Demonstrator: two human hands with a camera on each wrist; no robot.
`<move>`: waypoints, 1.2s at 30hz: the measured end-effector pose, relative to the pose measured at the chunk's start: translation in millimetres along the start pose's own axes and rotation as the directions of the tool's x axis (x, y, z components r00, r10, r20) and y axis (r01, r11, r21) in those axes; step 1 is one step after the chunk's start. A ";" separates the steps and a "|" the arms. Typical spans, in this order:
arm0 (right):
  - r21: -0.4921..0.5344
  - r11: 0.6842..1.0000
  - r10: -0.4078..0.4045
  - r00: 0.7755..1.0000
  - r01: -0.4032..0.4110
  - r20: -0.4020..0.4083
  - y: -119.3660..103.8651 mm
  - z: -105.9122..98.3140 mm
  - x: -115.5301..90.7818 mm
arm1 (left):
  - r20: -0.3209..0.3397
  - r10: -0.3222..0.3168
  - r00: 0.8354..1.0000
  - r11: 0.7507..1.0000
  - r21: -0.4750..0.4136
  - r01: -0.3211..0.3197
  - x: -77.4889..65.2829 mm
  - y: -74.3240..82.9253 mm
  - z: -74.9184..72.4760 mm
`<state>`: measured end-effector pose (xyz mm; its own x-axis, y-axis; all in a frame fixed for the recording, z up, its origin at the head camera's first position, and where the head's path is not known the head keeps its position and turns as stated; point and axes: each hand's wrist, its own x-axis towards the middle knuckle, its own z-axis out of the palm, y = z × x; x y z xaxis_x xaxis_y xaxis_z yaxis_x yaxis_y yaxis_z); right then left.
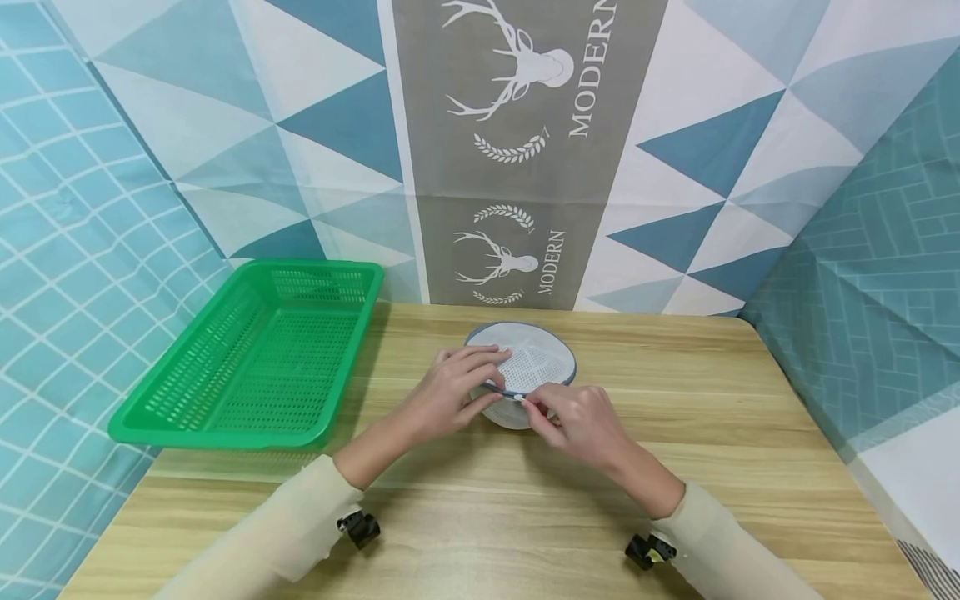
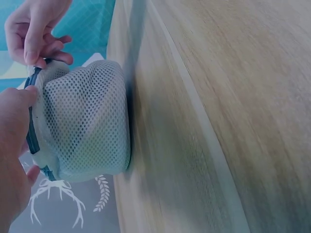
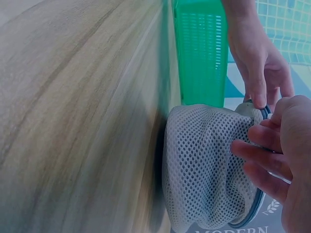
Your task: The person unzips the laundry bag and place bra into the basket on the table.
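A white mesh laundry bag (image 1: 540,354) with a dark blue zipped rim stands on the wooden table, its round top facing up. My left hand (image 1: 459,385) grips the near left of the rim between thumb and fingers, some fingertips lying over the mesh top. With thumb and index finger, my right hand (image 1: 583,421) pinches the small white zipper pull (image 1: 519,397) at the rim's near side. Seen from the left wrist, the bag's mesh side wall (image 2: 90,116) is upright and slightly creased. In the right wrist view the wall (image 3: 204,160) shows deeper folds beneath my right fingers.
A green plastic basket (image 1: 347,367) with slotted walls stands at the table's left. Patterned cloth (image 1: 510,192) hangs behind the table's far edge, with tiled-print sheets on both sides. Bare wood (image 1: 480,517) lies between my forearms.
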<state>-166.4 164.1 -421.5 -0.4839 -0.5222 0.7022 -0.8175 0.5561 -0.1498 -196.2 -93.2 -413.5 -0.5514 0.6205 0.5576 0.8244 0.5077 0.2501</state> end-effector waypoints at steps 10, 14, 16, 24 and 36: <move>-0.016 0.999 -0.029 1.000 0.029 -0.012 0.8 0.1 -0.7 | 0.029 -0.025 0.999 0.999 -0.025 0.026 -1.6 0.8 -4.6; -0.021 0.999 -0.030 0.999 0.029 -0.018 1.6 -0.1 -2.0 | 0.037 -0.035 0.999 0.999 -0.034 0.037 -1.5 0.9 -6.5; -0.019 1.000 -0.025 1.000 0.025 -0.016 1.6 -0.3 -2.1 | 0.037 -0.039 0.999 0.999 -0.027 0.040 -1.8 0.9 -6.6; -0.010 1.000 -0.012 1.000 0.012 -0.011 -0.3 -0.5 -0.4 | -0.001 -0.036 0.999 0.999 0.026 0.036 -2.2 1.0 -3.6; -0.018 0.999 -0.034 0.999 0.034 0.006 -1.6 0.5 0.2 | 0.004 -0.017 1.000 1.000 0.004 0.017 -1.3 0.9 -1.7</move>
<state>-165.3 162.8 -421.5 -0.4573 -0.5448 0.7029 -0.8279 0.5495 -0.1128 -194.5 -94.5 -412.6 -0.5656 0.6146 0.5498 0.8145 0.5205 0.2562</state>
